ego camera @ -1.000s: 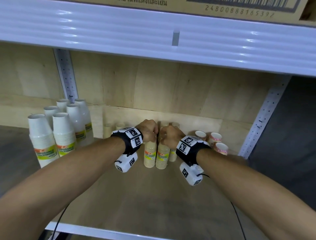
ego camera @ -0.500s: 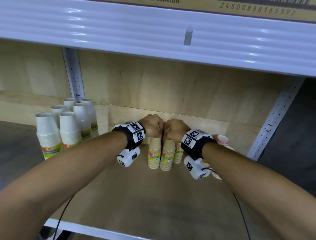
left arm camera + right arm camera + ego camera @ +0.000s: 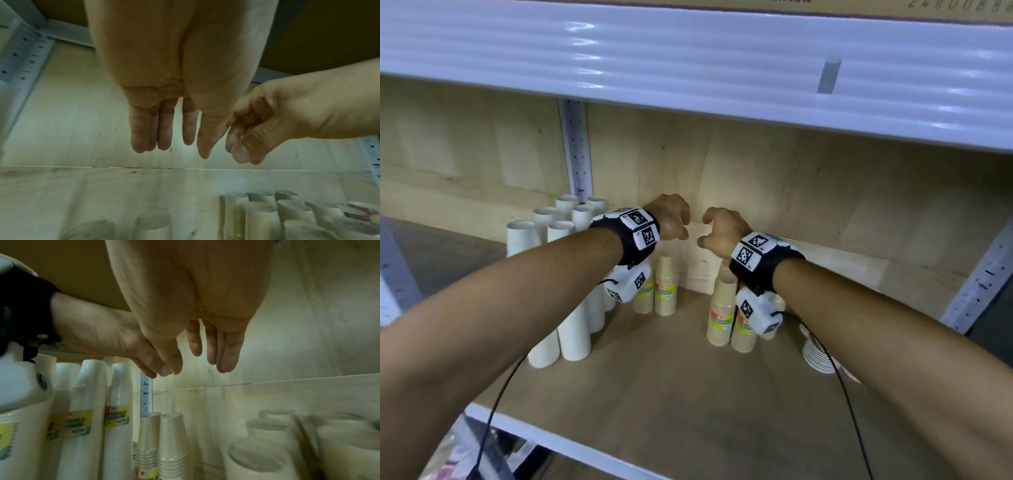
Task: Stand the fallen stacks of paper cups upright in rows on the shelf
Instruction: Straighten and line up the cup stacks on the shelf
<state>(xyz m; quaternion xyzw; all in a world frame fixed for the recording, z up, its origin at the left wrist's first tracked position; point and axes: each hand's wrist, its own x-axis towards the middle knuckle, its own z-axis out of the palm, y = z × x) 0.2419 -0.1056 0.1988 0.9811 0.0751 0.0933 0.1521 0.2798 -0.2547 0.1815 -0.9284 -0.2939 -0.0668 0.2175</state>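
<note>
Tan paper cup stacks stand upright on the wooden shelf (image 3: 654, 394): one pair (image 3: 665, 291) under my left wrist and another group (image 3: 720, 315) under my right wrist. Tall white cup stacks (image 3: 573, 329) stand at the left. My left hand (image 3: 674, 219) and right hand (image 3: 717, 231) hover side by side above the tan stacks, both empty with fingers relaxed. In the left wrist view my left fingers (image 3: 164, 129) hang straight; in the right wrist view my right fingers (image 3: 224, 350) hang straight too.
A pink-patterned cup stack (image 3: 816, 356) lies at the right, partly hidden by my right forearm. A white metal shelf (image 3: 688, 61) runs close overhead. Perforated uprights stand at the back left (image 3: 577, 150) and at the right (image 3: 979, 284).
Both hands let go of the tan cup stacks and rose above them. The camera moved closer and to the left.
</note>
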